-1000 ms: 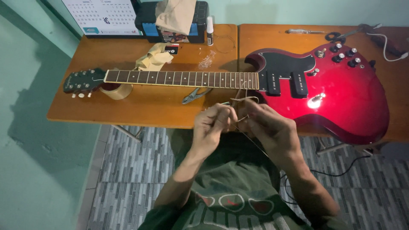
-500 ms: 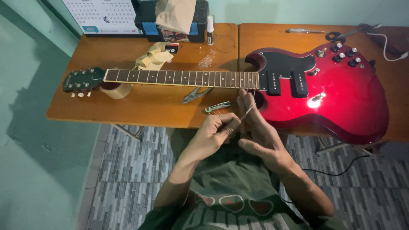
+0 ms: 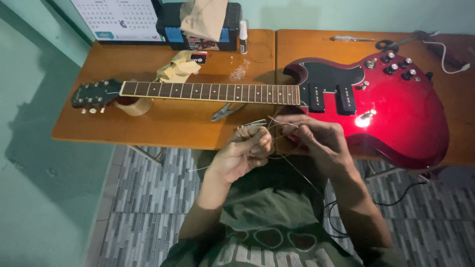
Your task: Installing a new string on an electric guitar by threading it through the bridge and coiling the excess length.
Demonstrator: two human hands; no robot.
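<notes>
Setting: green-walled room, grey tiled floor [image 3: 143, 198]; two wooden tabletops [image 3: 163, 123] butted side by side, seen from above.

Item in hand: thin wire guitar string [image 3: 277, 123], looped and springy, held in the air just off the near tabletop edge, at 6 o'clock from the guitar's neck joint. A loose length trails down toward the lap.

Left hand [image 3: 242, 153]: fingers curled narrow, pinching the string together with what looks like a small metal tool; its kind cannot be told.

Right hand [image 3: 316, 141]: fingers pinched on the other part of the string loop, close beside the left hand.

Step, as judged: the string is being uncoiled or straightened between both hands, not yet on the instrument. The next move likely calls for a steady pinch and a free end kept under control, since the wire wants to spring.

Surroundings:
- Red electric guitar [image 3: 396, 113], flat on the tabletops, at 1 o'clock from the hands; no strings visible on the neck.
- Pliers [image 3: 225, 111], at 11 o'clock, touching the tabletop.
- Tape roll [image 3: 132, 105] under the headstock.
- Yellow cloth [image 3: 175, 69], small bottle [image 3: 243, 35], dark box [image 3: 198, 24], calendar [image 3: 116, 20] at 12 o'clock.

Obstruction: the guitar body lies just beside the right hand; the trailing wire may snag on it.
</notes>
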